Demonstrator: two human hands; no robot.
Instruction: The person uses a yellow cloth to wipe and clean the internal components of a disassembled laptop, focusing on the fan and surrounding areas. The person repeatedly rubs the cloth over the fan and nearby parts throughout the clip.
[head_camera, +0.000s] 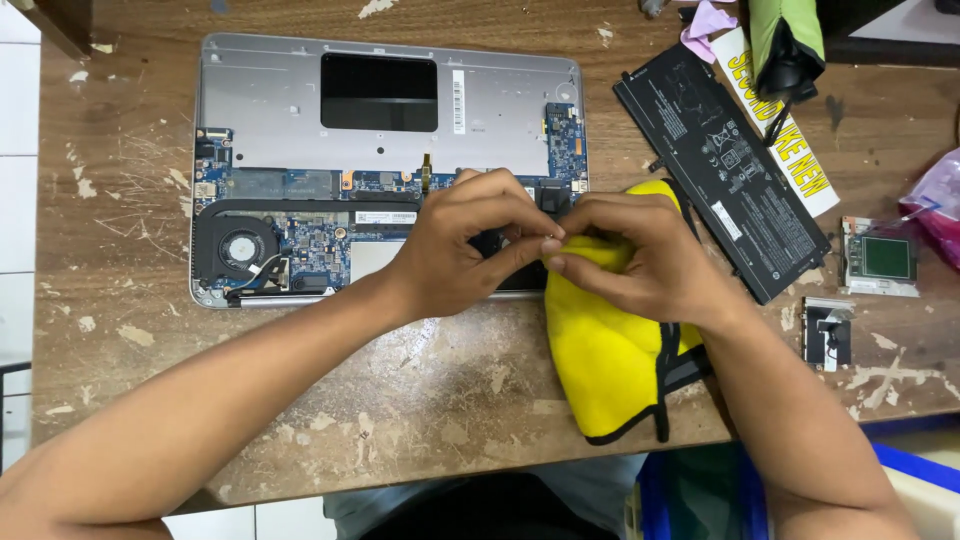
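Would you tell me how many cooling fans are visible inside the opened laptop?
1: a round black fan sits at the lower left of the laptop. The left hand and right hand cover the lower right, so another may be hidden.

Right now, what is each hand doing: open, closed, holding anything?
Left hand: fingers pinched at a small part over the opened laptop; the part cannot be made out.
Right hand: closed on the yellow cloth.
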